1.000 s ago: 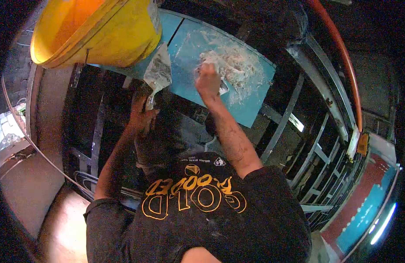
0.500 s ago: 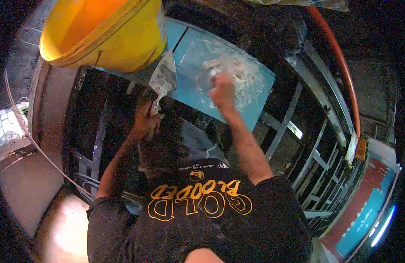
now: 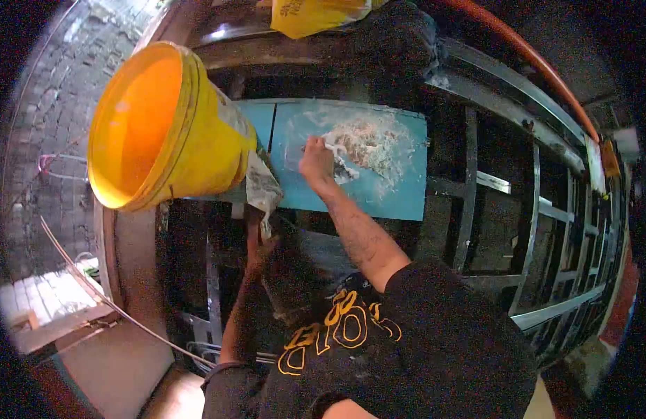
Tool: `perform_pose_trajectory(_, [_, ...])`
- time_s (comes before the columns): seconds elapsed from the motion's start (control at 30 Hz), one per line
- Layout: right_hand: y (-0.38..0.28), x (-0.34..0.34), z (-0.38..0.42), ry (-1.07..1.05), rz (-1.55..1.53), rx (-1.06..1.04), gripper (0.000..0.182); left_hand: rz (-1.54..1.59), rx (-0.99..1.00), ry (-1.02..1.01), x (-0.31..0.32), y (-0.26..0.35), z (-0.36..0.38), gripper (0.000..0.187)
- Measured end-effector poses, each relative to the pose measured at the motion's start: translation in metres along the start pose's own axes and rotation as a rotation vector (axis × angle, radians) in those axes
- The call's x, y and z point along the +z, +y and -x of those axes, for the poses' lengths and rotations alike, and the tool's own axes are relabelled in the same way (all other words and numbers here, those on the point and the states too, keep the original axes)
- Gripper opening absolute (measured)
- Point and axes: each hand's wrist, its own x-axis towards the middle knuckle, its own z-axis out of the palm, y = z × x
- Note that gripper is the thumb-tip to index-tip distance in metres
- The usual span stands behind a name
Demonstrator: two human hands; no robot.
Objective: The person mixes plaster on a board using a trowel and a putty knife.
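Note:
A pale blue board [image 3: 288, 199] lies in front of me with a heap of whitish powder [image 3: 368, 143] spread over its right part. My right hand [image 3: 317, 162] is closed at the heap's left edge, touching white material; what it grips is hidden. My left hand [image 3: 258, 241], low and in shadow, is closed round the bottom end of a crumpled, greyish plastic bag [image 3: 262, 185]. The bag's upper part lies against a yellow bucket [image 3: 225, 150], tilted with its orange-lit mouth to the left.
Metal frames [image 3: 469, 188] run along the right. An orange pipe [image 3: 525, 59] crosses the upper right. A yellow bag [image 3: 316, 15] sits at the top. Thin cable [image 3: 78, 269] curves along the left, beside a paved floor [image 3: 50, 146].
My view has shifted, and more of the bucket shows. My right hand has moved left over the board, from the powder to its left edge. The left hand stays at the plastic bag.

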Motion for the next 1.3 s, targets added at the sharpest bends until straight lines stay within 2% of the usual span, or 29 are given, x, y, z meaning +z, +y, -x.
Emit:
perform_pose_trajectory(0.1, [0.01,-0.015,-0.016,0.087,0.006,0.119,0.029,0.028,-0.173,-0.115,-0.007,0.001,0.0,0.045])
perform_pose_trajectory(0.2, [0.017,-0.02,-0.033,0.206,0.035,0.186,0.031,0.089,-0.322,-0.143,-0.013,0.038,-0.005,0.041])
perform_pose_trajectory(0.27, [0.026,-0.033,-0.038,0.289,0.056,0.238,0.029,0.048,-0.228,-0.133,-0.012,0.024,0.001,0.042])
perform_pose_trajectory(0.37, [0.068,-0.046,-0.057,0.172,-0.035,0.214,0.021,-0.076,0.035,0.035,0.0,-0.03,0.008,0.04])
perform_pose_trajectory(0.43, [0.09,-0.059,-0.066,0.226,-0.11,0.18,0.016,0.098,-0.042,0.055,0.004,-0.029,0.013,0.04])
perform_pose_trajectory(0.47, [0.101,-0.07,-0.065,0.175,-0.166,0.134,0.017,0.328,-0.221,-0.012,-0.002,0.001,0.013,0.04])
perform_pose_trajectory(0.53, [0.108,-0.104,-0.061,0.065,-0.273,0.042,0.018,0.598,-0.399,-0.089,0.003,0.013,0.012,0.041])
perform_pose_trajectory(0.63, [0.097,-0.14,-0.028,-0.039,-0.354,-0.087,0.014,0.73,-0.463,-0.145,0.002,0.001,0.008,0.046])
perform_pose_trajectory(0.67, [0.09,-0.151,-0.012,-0.022,-0.304,-0.189,0.01,0.799,-0.519,-0.18,-0.003,0.007,0.005,0.048])
perform_pose_trajectory(0.77, [0.088,-0.159,0.04,0.005,-0.187,-0.492,0.011,0.867,-0.299,-0.063,0.012,0.018,0.009,0.054])
perform_pose_trajectory(0.83, [0.11,-0.147,0.072,-0.211,-0.146,-0.501,0.016,0.744,-0.428,-0.172,-0.007,0.059,-0.004,0.055])
perform_pose_trajectory(0.93, [0.138,-0.128,0.112,-0.242,-0.019,-0.632,0.015,0.69,-0.466,-0.191,-0.008,0.068,-0.006,0.051])
perform_pose_trajectory(1.03, [0.147,-0.116,0.124,-0.239,-0.017,-0.681,0.016,0.614,-0.475,-0.18,-0.005,0.056,-0.006,0.042])
perform_pose_trajectory(1.17, [0.14,-0.115,0.08,-0.261,-0.081,-0.606,0.016,0.62,-0.382,-0.21,-0.005,0.051,-0.006,0.035])
perform_pose_trajectory(1.23, [0.138,-0.107,0.049,-0.17,-0.057,-0.675,0.015,0.664,-0.342,-0.257,-0.008,0.054,-0.009,0.034])
perform_pose_trajectory(1.3, [0.135,-0.103,0.024,-0.133,-0.059,-0.693,0.014,0.577,-0.342,-0.211,-0.008,0.063,-0.01,0.032])
